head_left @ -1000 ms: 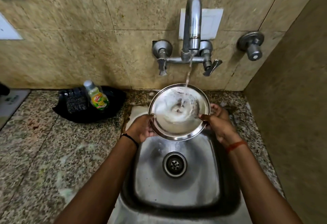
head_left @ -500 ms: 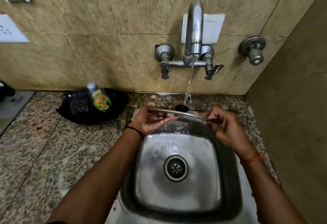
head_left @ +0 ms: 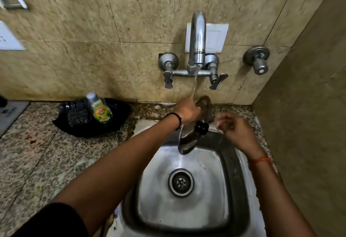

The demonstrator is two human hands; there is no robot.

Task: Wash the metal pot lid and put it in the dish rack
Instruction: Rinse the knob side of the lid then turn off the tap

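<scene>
The metal pot lid [head_left: 186, 141] stands almost on edge over the back of the steel sink [head_left: 211, 208], its black knob [head_left: 202, 128] facing right. My left hand [head_left: 186, 110] grips the lid's upper rim, directly under the running stream of water [head_left: 194, 83] from the tap [head_left: 196, 43]. My right hand [head_left: 234, 131] is blurred, just right of the knob, fingers loosely curled and holding nothing that I can see. Part of the lid's top is hidden behind my left hand.
A black tray [head_left: 119, 122] on the granite counter at the left holds a dish soap bottle [head_left: 100, 109] and a dark scrubber [head_left: 77, 116]. A tiled wall [head_left: 309, 124] closes the right side. The drain [head_left: 181, 182] sits mid-sink. A separate valve [head_left: 258, 62] is on the back wall.
The lid went from facing me, to flat, to standing on edge. My right hand has come off the rim; my left hand now holds it alone at the top.
</scene>
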